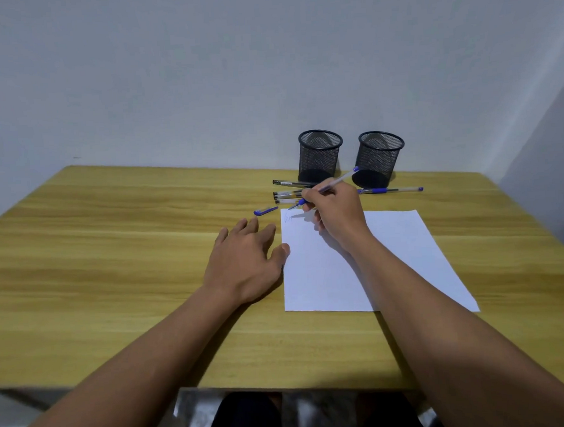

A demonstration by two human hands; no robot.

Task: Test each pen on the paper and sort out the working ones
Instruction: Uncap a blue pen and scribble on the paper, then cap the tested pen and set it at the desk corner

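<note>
My right hand (335,215) grips an uncapped blue pen (336,181), its tip just above the top left corner of the white paper (398,252), where a faint blue scribble (287,218) shows. Its blue cap (265,211) lies on the table left of the paper. My left hand (245,258) rests flat on the table, thumb touching the paper's left edge. Behind the paper lie several capped black pens (287,188) and one blue pen (391,190). Two black mesh cups (320,155) (378,158) stand behind them; no pens show inside.
The wooden table (111,256) stretches wide to the left. A grey wall runs close behind the cups and a second wall closes in at the right. My legs show under the table's front edge.
</note>
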